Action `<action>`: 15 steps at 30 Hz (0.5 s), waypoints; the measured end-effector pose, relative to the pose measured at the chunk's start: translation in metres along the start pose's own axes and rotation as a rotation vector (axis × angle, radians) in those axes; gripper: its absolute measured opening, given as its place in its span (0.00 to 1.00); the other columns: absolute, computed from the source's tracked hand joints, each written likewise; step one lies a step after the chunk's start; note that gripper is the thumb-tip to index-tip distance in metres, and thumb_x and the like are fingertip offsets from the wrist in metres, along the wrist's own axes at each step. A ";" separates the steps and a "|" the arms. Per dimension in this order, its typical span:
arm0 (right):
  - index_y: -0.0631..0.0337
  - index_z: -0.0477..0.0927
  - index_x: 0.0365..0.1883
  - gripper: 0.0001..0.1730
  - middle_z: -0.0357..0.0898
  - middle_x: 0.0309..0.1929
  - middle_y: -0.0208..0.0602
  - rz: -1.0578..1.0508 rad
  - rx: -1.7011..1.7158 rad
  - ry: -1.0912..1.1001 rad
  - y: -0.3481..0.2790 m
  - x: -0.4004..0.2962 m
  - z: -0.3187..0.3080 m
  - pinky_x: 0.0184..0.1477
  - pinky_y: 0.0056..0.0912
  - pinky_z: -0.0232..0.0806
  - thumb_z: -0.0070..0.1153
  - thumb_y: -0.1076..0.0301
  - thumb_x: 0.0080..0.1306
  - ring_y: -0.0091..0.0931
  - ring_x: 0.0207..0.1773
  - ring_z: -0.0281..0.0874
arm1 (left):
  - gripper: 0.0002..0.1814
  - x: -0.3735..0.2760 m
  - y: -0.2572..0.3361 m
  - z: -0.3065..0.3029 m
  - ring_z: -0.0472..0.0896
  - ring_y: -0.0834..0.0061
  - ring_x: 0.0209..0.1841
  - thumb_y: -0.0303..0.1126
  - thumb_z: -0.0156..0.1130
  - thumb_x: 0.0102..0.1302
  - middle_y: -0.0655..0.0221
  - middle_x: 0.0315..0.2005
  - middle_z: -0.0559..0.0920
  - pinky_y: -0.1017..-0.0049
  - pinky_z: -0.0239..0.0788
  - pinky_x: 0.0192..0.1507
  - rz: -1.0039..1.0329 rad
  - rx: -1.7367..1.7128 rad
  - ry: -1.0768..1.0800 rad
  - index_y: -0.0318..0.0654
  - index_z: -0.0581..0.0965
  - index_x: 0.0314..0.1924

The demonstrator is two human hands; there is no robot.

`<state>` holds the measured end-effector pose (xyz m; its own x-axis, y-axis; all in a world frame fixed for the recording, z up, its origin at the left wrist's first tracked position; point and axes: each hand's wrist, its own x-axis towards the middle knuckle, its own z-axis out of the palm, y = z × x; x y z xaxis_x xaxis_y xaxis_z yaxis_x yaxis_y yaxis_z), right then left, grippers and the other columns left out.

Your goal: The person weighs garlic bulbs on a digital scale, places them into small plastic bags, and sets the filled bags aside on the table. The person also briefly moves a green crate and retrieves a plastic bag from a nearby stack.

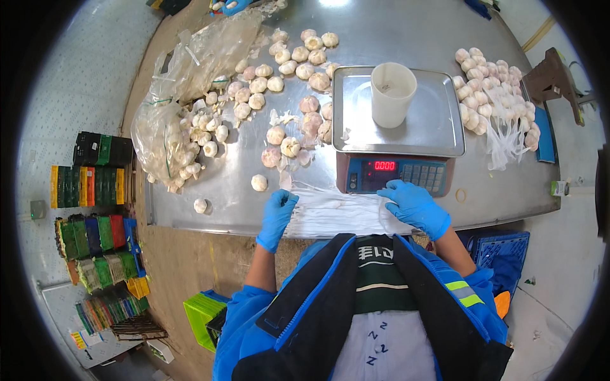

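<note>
Before me, along the front edge of the steel table, lies a flat bundle of white mesh net sleeves point(338, 214). My left hand point(278, 216), in a blue glove, pinches the bundle's left end between thumb and fingers. Over its right end rests my right hand point(419, 208), also gloved in blue, fingertips close to the scale's front. Its grip on the mesh is hidden. Just beyond is a digital scale point(395, 174) with a lit red display. On its steel pan point(350, 138) stands a white plastic cup point(391, 102) with nothing visible inside.
Loose garlic bulbs point(258, 85) and peeled skins lie left of the scale. A clear plastic bag point(155, 138) spills more garlic farther left. Netted garlic point(491, 90) is heaped at the right. A rubber band point(460, 195) lies near the front edge. Blue crates point(500, 247) stand below right.
</note>
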<state>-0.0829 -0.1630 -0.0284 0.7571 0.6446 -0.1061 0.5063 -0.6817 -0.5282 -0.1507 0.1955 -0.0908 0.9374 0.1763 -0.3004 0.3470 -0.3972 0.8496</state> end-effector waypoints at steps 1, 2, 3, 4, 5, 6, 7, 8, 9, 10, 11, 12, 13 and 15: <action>0.53 0.78 0.50 0.16 0.77 0.44 0.41 -0.020 0.009 0.059 -0.001 0.003 -0.003 0.46 0.40 0.71 0.49 0.66 0.65 0.39 0.45 0.77 | 0.08 -0.001 0.021 -0.004 0.71 0.80 0.26 0.33 0.61 0.65 0.72 0.25 0.77 0.77 0.65 0.30 0.021 -0.123 -0.001 0.35 0.77 0.33; 0.53 0.78 0.51 0.16 0.77 0.45 0.41 -0.047 0.094 0.089 -0.003 0.008 -0.009 0.47 0.40 0.71 0.50 0.66 0.65 0.38 0.45 0.77 | 0.05 -0.002 0.041 -0.007 0.75 0.81 0.31 0.28 0.56 0.67 0.73 0.29 0.80 0.78 0.68 0.36 0.030 -0.224 -0.092 0.34 0.77 0.36; 0.54 0.78 0.51 0.16 0.77 0.46 0.41 -0.073 0.177 0.119 -0.007 0.015 -0.018 0.47 0.39 0.71 0.51 0.66 0.65 0.38 0.46 0.76 | 0.05 -0.007 0.067 -0.009 0.76 0.80 0.33 0.27 0.55 0.68 0.71 0.30 0.80 0.77 0.69 0.39 0.049 -0.308 -0.137 0.33 0.77 0.37; 0.54 0.78 0.52 0.16 0.77 0.46 0.41 -0.103 0.262 0.150 -0.011 0.022 -0.028 0.47 0.38 0.71 0.52 0.66 0.65 0.38 0.46 0.76 | 0.05 -0.014 0.094 -0.011 0.77 0.79 0.34 0.27 0.54 0.68 0.69 0.31 0.81 0.77 0.69 0.41 0.067 -0.388 -0.180 0.33 0.76 0.38; 0.54 0.77 0.53 0.17 0.77 0.48 0.40 -0.056 0.435 0.092 -0.015 0.030 -0.037 0.48 0.36 0.70 0.52 0.67 0.65 0.36 0.47 0.76 | 0.06 -0.017 0.111 -0.011 0.78 0.78 0.36 0.26 0.53 0.68 0.67 0.32 0.81 0.76 0.70 0.44 0.088 -0.468 -0.225 0.32 0.76 0.39; 0.55 0.76 0.55 0.19 0.76 0.50 0.39 -0.014 0.608 0.033 -0.020 0.040 -0.046 0.49 0.35 0.70 0.53 0.67 0.65 0.33 0.48 0.76 | 0.06 -0.018 0.118 -0.012 0.80 0.74 0.39 0.25 0.53 0.68 0.62 0.34 0.82 0.73 0.71 0.47 0.157 -0.555 -0.309 0.31 0.76 0.42; 0.55 0.76 0.56 0.20 0.76 0.51 0.38 0.033 0.781 -0.026 -0.026 0.047 -0.053 0.50 0.33 0.69 0.53 0.68 0.65 0.31 0.49 0.75 | 0.06 -0.017 0.130 -0.009 0.81 0.73 0.39 0.25 0.53 0.68 0.61 0.34 0.82 0.73 0.71 0.47 0.179 -0.605 -0.384 0.31 0.76 0.42; 0.56 0.74 0.58 0.21 0.76 0.52 0.37 -0.041 1.011 -0.011 -0.031 0.056 -0.052 0.51 0.30 0.68 0.53 0.68 0.66 0.27 0.50 0.74 | 0.07 -0.016 0.144 -0.004 0.81 0.73 0.39 0.25 0.53 0.68 0.61 0.34 0.82 0.73 0.72 0.46 0.199 -0.653 -0.462 0.31 0.76 0.42; 0.56 0.72 0.60 0.22 0.76 0.54 0.36 -0.123 1.238 0.001 -0.036 0.066 -0.051 0.51 0.27 0.67 0.53 0.68 0.67 0.22 0.50 0.72 | 0.07 -0.015 0.156 0.003 0.81 0.73 0.38 0.25 0.53 0.68 0.60 0.34 0.82 0.72 0.72 0.46 0.218 -0.700 -0.538 0.31 0.76 0.42; 0.59 0.69 0.63 0.26 0.74 0.55 0.35 -0.014 1.303 -0.157 -0.051 0.067 -0.073 0.52 0.24 0.65 0.55 0.65 0.67 0.20 0.52 0.70 | 0.07 -0.010 0.166 0.009 0.81 0.71 0.38 0.25 0.54 0.68 0.59 0.34 0.83 0.72 0.72 0.46 0.215 -0.687 -0.592 0.31 0.76 0.42; 0.61 0.72 0.60 0.26 0.77 0.51 0.35 -0.098 1.283 -0.128 -0.050 0.070 -0.058 0.51 0.21 0.65 0.58 0.62 0.65 0.19 0.49 0.71 | 0.07 -0.002 0.175 0.016 0.81 0.72 0.41 0.26 0.54 0.68 0.59 0.37 0.82 0.73 0.71 0.47 0.217 -0.651 -0.657 0.32 0.77 0.42; 0.62 0.73 0.58 0.25 0.78 0.49 0.34 -0.138 1.257 -0.120 -0.046 0.074 -0.048 0.50 0.21 0.66 0.58 0.63 0.65 0.19 0.47 0.72 | 0.07 0.003 0.178 0.027 0.80 0.72 0.43 0.27 0.53 0.68 0.60 0.39 0.82 0.74 0.71 0.48 0.192 -0.601 -0.558 0.32 0.77 0.42; 0.64 0.74 0.56 0.24 0.79 0.46 0.34 -0.177 1.229 -0.114 -0.047 0.075 -0.047 0.48 0.21 0.66 0.58 0.63 0.64 0.19 0.45 0.73 | 0.08 0.007 0.179 0.036 0.79 0.71 0.45 0.28 0.52 0.69 0.60 0.40 0.81 0.74 0.70 0.49 0.168 -0.552 -0.456 0.32 0.76 0.42; 0.64 0.77 0.49 0.16 0.80 0.41 0.34 -0.045 1.505 0.078 -0.045 0.068 -0.048 0.45 0.24 0.70 0.56 0.66 0.65 0.21 0.42 0.76 | 0.09 0.021 0.174 0.042 0.79 0.71 0.47 0.29 0.50 0.71 0.61 0.41 0.81 0.73 0.70 0.51 0.158 -0.802 -0.505 0.32 0.75 0.43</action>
<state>-0.0346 -0.1050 0.0288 0.7968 0.6023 -0.0484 -0.3182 0.3500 -0.8810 -0.0698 0.0920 0.0326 0.9390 -0.3098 -0.1491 0.2672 0.3845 0.8836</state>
